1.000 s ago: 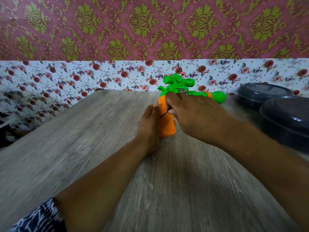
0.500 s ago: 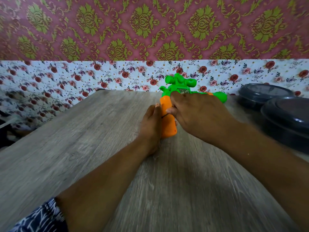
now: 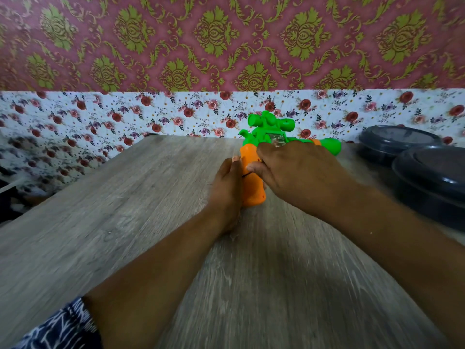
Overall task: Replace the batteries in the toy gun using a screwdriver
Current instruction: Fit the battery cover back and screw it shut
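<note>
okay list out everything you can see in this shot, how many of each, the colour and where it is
toy gun: one, green body with an orange grip, lying on the table towards the far edge, held between both hands
thin dark wire or tool tip: one, black, at the orange grip between the two hands; too small to identify
lidded containers: two, dark grey, at the right edge of the table, one behind the other
table: one, grey wood grain, filling the foreground
wallpaper: pink with gold-green damask above, white floral band below
left hand: one, pressed against the left side of the grip
right hand: one, over the grip and body
patterned sleeve: one, dark blue and white, bottom left
</note>
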